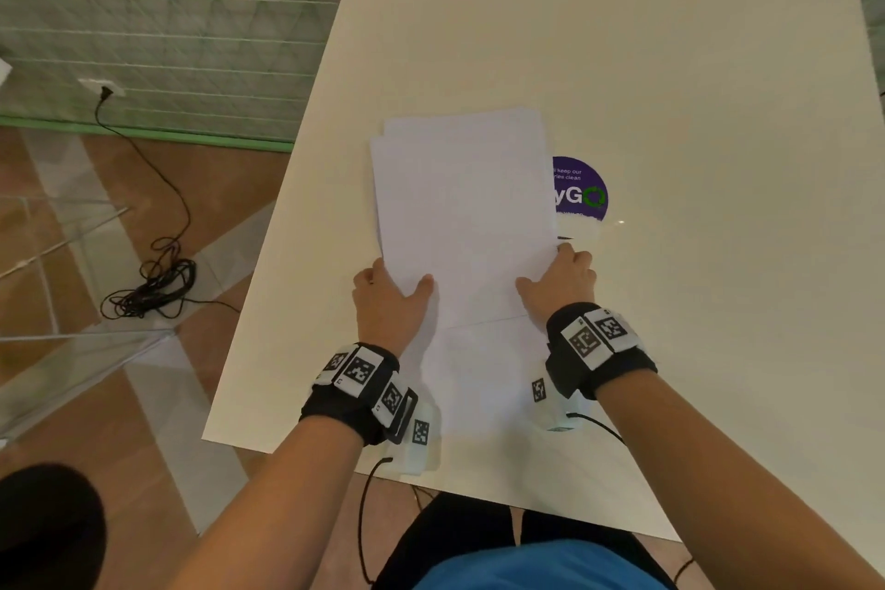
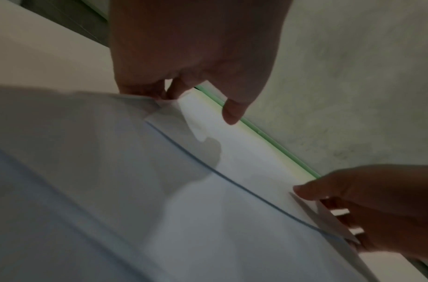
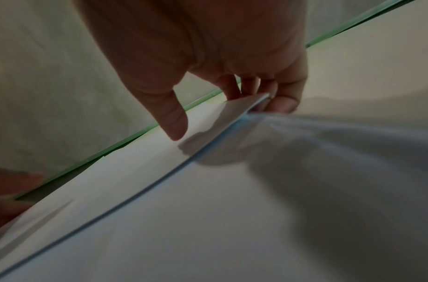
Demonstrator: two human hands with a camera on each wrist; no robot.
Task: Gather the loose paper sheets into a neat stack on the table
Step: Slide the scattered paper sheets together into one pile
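Sheets: the bundle of plain white paper sheets (image 1: pixel 462 206) is held over the middle of the pale cream square table (image 1: pixel 694 62), far edges fanned and not flush.
Long axis: runs straight away from the person, short near edge facing the body.
Left hand (image 1: pixel 390 297): grips the near-left corner, thumb on top, fingers curled beneath.
Right hand (image 1: pixel 558 280): pinches the near-right corner likewise.
Nearness: both hands are equally close, apart across the bundle's width.
Beside: a round purple sticker (image 1: pixel 582 189) is partly covered by the right edge.
Judgement: squaring calls for tapping the edges level.
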